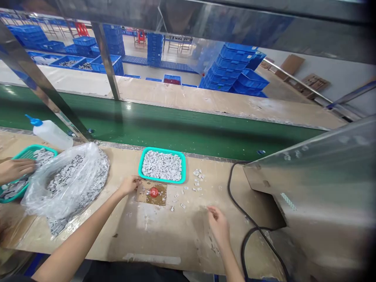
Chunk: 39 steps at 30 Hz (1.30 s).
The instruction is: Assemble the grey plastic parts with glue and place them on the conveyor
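My left hand (129, 185) has its fingers curled together at the upper left corner of a small cardboard piece (142, 196); anything between the fingertips is hidden. On the wet, brown part of that cardboard sits a round red object (154, 192). Just behind is a green plastic basket (183, 168) filled with small grey-white plastic pieces (161, 165). Several loose pieces (182, 205) lie on the table between my hands. My right hand (219, 225) hovers lower right of them, thumb and fingers brought together; I cannot make out anything in the pinch.
A clear plastic bag (96, 182) of grey pieces stands left, with a white squeeze bottle (53, 133) behind. At far left another person's hand (17, 170) reaches into a second green basket (33, 148). Black cable (235, 196) and a metal housing (323, 196) are right; a green conveyor (176, 129) runs behind.
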Tool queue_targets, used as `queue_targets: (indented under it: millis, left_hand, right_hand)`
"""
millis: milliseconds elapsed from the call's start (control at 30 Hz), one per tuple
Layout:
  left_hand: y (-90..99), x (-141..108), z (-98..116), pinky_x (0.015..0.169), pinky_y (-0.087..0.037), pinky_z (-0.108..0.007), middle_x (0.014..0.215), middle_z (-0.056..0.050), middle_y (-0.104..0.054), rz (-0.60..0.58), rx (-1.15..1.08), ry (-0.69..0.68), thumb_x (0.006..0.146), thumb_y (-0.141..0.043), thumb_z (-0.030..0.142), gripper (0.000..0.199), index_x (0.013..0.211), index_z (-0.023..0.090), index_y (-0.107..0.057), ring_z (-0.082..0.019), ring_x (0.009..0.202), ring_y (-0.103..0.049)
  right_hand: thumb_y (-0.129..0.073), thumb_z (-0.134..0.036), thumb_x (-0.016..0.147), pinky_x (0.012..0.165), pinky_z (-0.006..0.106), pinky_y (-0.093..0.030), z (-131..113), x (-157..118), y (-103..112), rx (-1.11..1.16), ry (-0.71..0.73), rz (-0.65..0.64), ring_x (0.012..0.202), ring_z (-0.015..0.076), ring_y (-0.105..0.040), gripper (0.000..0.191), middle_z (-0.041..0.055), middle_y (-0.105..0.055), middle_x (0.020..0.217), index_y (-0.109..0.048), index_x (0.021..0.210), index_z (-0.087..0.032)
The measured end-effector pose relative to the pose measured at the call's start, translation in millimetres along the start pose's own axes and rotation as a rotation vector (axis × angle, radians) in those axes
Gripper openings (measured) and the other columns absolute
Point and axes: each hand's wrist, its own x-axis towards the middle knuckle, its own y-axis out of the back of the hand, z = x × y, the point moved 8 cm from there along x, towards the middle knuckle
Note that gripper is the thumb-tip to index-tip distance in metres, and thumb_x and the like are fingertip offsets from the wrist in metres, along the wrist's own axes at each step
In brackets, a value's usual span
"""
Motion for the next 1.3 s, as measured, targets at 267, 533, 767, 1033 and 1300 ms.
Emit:
queue_targets:
  millis: [267,533,767,1033,1300]
  left_hand:
    - [-1.5,1.0,-10.7,0.073,-0.048,-0.034,0.089,-0.004,-0.061,0.05,-0.055,0.008,0.082,-0.049,0.035,0.028,0.092,0.01,-0.058,-0.015,0.08,-0.058]
    - [-1.8,5.9,-20.5,0.076,-0.046,-0.036,0.093,-0.005,-0.061,0.076,-0.115,0.015,0.082,-0.049,0.035,0.028,0.093,0.011,-0.058,-0.017,0.084,-0.058]
    - [-5.2,9.4,-24.6,0.076,-0.047,-0.035,0.093,-0.005,-0.061,0.065,-0.177,0.016,0.082,-0.049,0.033,0.026,0.094,0.011,-0.058,-0.016,0.084,-0.058]
    - [-8.5,8.0,-26.5,0.073,-0.048,-0.034,0.087,-0.004,-0.062,0.06,-0.229,0.053,0.083,-0.048,0.032,0.026,0.093,0.01,-0.058,-0.014,0.077,-0.059]
    - [-2.3,9.3,-26.5,0.071,-0.049,-0.032,0.095,-0.006,-0.06,0.067,-0.129,0.128,0.082,-0.049,0.031,0.026,0.097,0.011,-0.057,-0.015,0.081,-0.058]
  right_hand:
    - [-0.051,-0.028,0.083,0.081,0.036,-0.045,-120.1,12.6,-104.9,-0.035,0.309,-0.304,0.086,0.0142,-0.057,0.017,0.0035,-0.062,0.091,-0.06,0.086,-0.014]
    - [-0.044,-0.033,0.087,0.072,0.033,-0.048,-130.0,24.3,-123.7,-0.169,0.275,-0.333,0.075,0.013,-0.059,0.026,0.0011,-0.061,0.079,-0.059,0.081,-0.011]
    - [-0.047,-0.031,0.085,0.075,0.034,-0.047,-143.6,50.6,-139.6,-0.265,0.349,-0.471,0.081,0.014,-0.058,0.023,0.003,-0.06,0.087,-0.058,0.087,-0.012]
    - [-0.049,-0.029,0.084,0.078,0.037,-0.046,-143.6,41.2,-158.9,-0.425,0.42,-0.652,0.087,0.0155,-0.056,0.02,0.0045,-0.059,0.094,-0.057,0.092,-0.012]
    - [-0.05,-0.031,0.084,0.074,0.034,-0.048,-144.1,43.9,-168.3,-0.509,0.36,-0.754,0.085,0.0156,-0.056,0.026,0.0066,-0.057,0.1,-0.054,0.101,-0.012]
